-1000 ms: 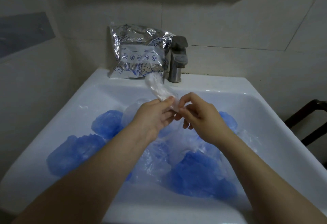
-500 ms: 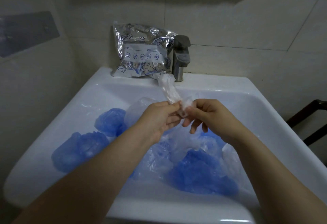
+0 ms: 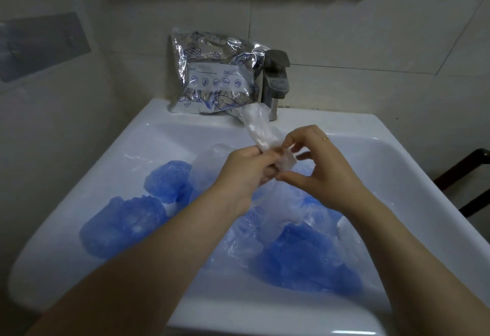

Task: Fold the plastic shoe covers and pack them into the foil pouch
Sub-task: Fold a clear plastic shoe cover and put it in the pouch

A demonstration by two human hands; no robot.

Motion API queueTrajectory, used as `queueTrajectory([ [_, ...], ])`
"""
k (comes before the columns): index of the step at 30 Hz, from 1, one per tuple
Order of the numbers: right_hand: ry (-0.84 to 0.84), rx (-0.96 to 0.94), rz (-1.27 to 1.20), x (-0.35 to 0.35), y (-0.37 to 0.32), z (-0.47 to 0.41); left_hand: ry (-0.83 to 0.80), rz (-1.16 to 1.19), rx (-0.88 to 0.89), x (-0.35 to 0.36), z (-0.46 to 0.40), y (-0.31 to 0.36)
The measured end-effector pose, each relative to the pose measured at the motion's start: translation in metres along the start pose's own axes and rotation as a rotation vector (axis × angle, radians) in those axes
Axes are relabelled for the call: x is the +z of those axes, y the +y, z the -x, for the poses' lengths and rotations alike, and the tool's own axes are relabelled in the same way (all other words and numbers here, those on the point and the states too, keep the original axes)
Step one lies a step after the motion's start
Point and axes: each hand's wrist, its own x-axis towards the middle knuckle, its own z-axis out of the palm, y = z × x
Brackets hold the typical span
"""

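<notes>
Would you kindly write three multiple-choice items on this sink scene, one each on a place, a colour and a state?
1. Where does the foil pouch stand?
A. on the sink's back ledge, left of the tap
B. down in the basin
C. on the floor

2. What colour are the crumpled shoe covers lying in the sink?
A. red
B. blue
C. black

3. What is the state of the clear shoe cover?
A. spread flat in the basin
B. tucked inside the pouch
C. twisted into a strip and held up by both hands

Answers: 1 A, the pouch stands on the ledge beside the tap. 2 B, the heaps in the basin are blue. 3 C, the left hand grips its lower end while the right hand pinches the end.
</notes>
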Motion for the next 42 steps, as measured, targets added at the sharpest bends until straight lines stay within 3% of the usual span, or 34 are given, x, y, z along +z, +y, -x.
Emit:
queueTrajectory([
  [3,-0.072,-0.131,0.101,-0.007,0.005,-0.001,-0.07,0.105,-0.087,-0.005,0.0,0.005],
  [9,0.031,-0.243,0.338,0.004,0.007,-0.002,-0.084,0.072,-0.096,-0.006,0.002,0.006],
  [25,-0.261,-0.42,0.502,0.013,0.003,-0.003,0.093,-0.173,-0.164,-0.005,-0.005,-0.005],
  [30,-0.13,-0.133,0.049,0.004,0.0,-0.002,0.032,-0.106,-0.122,-0.005,-0.004,0.001],
  [37,0.066,0.281,-0.165,0.004,-0.004,-0.002,-0.188,-0.136,-0.103,0.001,0.004,0.001],
  [39,0.124,0.286,-0.151,0.004,-0.005,-0.003,-0.205,-0.081,-0.124,0.002,0.004,0.001],
  [42,0.133,0.125,0.098,0.004,-0.007,-0.002,-0.202,-0.012,-0.145,0.004,0.004,0.002],
])
